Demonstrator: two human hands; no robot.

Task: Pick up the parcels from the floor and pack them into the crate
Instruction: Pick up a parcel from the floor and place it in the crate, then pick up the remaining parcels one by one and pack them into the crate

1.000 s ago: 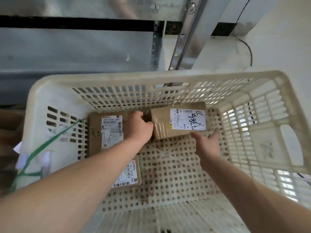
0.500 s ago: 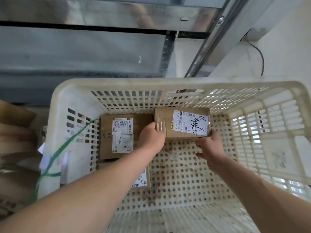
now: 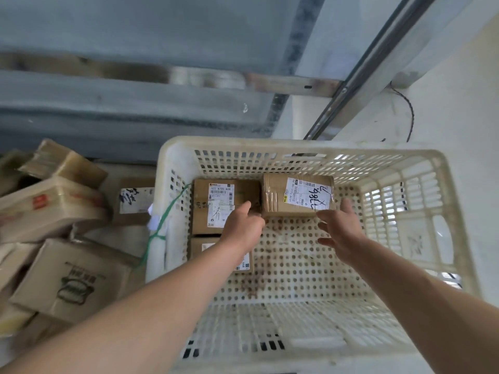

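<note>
I see three brown parcels in the white perforated crate (image 3: pixel 442 201), all toward its far-left part. The taped parcel (image 3: pixel 280 197) with the scrawled white label sits against the far wall; a flatter parcel (image 3: pixel 205 206) lies just left of it in the corner, and a third parcel (image 3: pixel 198 248) lies nearer me, mostly hidden under my left forearm.

My left hand (image 3: pixel 243 228) hovers at the gap between the two far parcels, fingers loosely extended, gripping nothing that I can make out. My right hand (image 3: pixel 341 229) is spread wide, its fingertips at the taped parcel's near right edge; whether they touch it I cannot tell.

A green cord (image 3: pixel 164 220) runs through the crate's left wall. Outside that wall, more parcels (image 3: pixel 54 209) lie heaped on the floor.
</note>
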